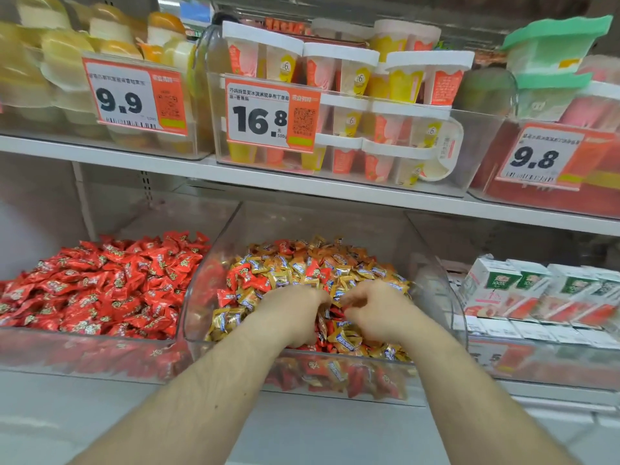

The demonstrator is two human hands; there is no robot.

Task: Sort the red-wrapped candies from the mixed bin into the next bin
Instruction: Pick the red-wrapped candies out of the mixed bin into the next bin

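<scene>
A clear mixed bin in the middle of the lower shelf holds gold-wrapped candies with red-wrapped candies scattered among them. To its left, a second clear bin is filled with only red-wrapped candies. Both my hands are inside the mixed bin near its front. My left hand digs into the pile with curled fingers. My right hand has curled fingers pinching at a red candy. What the left fingers hold is hidden.
A white shelf hangs just above the bins with clear boxes of pudding cups and price tags. Small cartons fill the bin to the right. A white ledge runs below the bins.
</scene>
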